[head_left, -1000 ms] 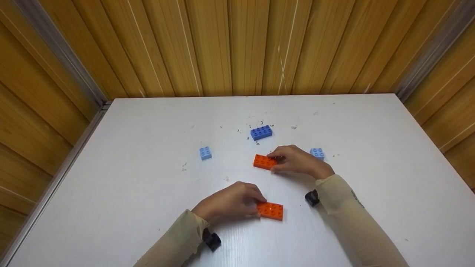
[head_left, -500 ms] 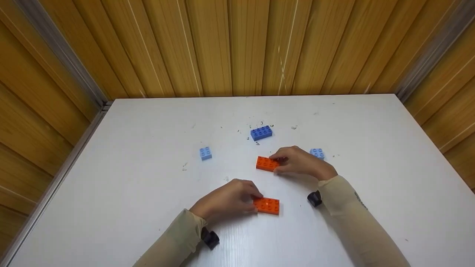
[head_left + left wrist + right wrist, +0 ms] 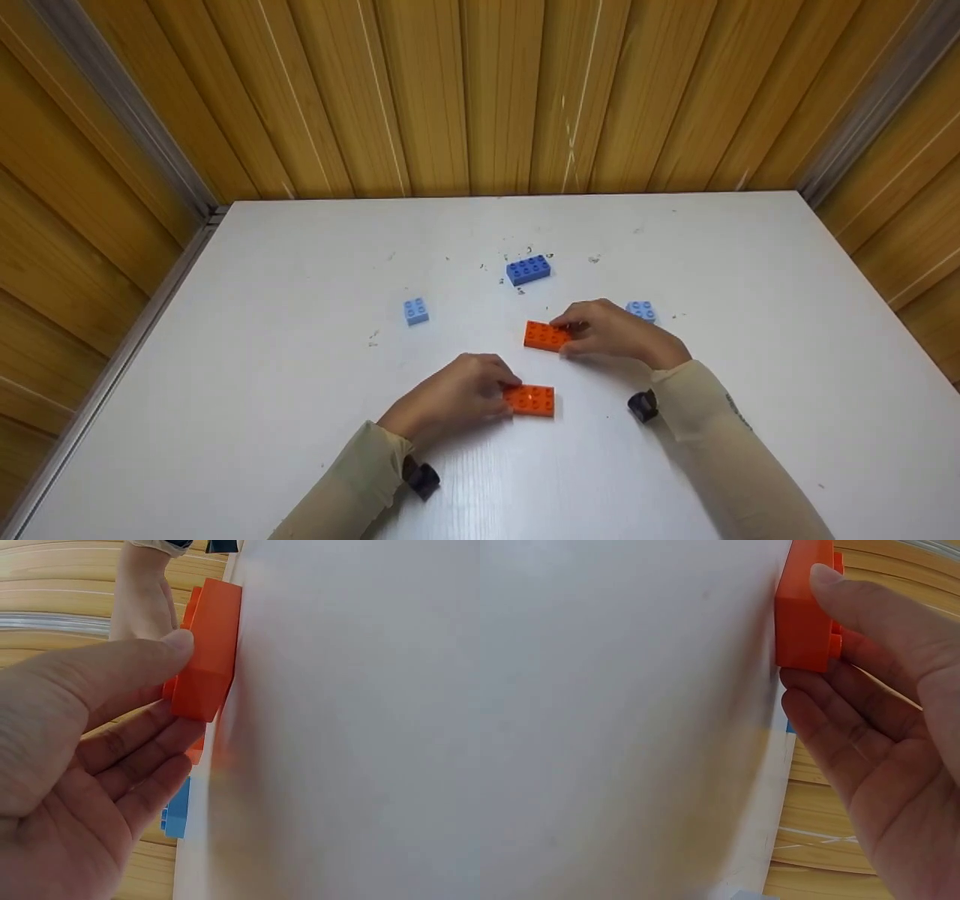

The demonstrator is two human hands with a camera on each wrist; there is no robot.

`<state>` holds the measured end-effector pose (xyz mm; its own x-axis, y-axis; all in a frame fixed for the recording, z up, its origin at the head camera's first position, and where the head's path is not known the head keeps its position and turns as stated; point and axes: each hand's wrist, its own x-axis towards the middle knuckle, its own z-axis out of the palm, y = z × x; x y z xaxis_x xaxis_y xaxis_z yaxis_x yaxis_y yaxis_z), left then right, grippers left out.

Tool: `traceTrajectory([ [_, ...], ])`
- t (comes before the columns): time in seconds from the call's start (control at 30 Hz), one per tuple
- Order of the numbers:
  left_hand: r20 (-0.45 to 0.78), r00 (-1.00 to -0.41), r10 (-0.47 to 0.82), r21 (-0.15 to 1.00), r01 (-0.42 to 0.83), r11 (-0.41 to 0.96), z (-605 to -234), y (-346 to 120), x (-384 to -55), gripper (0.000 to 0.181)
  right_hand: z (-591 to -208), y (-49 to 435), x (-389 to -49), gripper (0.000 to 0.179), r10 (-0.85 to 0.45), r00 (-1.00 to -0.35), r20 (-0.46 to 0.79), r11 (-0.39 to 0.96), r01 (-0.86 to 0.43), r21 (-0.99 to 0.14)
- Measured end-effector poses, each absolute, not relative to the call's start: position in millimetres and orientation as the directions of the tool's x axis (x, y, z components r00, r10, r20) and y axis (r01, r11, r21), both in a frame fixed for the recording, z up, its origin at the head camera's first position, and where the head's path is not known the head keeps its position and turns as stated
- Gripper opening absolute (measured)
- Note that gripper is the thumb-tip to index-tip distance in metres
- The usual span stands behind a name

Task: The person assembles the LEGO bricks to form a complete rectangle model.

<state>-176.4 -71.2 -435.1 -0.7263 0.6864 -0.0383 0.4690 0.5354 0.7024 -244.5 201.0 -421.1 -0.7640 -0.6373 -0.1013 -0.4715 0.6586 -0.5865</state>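
Orange bricks (image 3: 534, 402) have moved closer together, pinched in left grip (image 3: 456, 391), right grip (image 3: 621, 334)

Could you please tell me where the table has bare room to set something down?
The table is bare left of the left light-blue brick and right of the right light-blue brick. It is crowded mid-table, where the left hand holds the nearer orange brick and the right hand the farther orange brick.

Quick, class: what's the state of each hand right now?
Left hand: closed, pinching the nearer orange brick.
Right hand: closed, pinching the farther orange brick.
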Motion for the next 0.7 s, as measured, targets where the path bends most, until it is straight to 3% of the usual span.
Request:
traceTrajectory([
  [0.7,-0.068,-0.818,0.571,0.716,0.358,0.599,-435,-78,-186,0.033,-421,213,-237,0.041,-0.651,-0.753,-0.102,0.649,-0.481,-0.59],
])
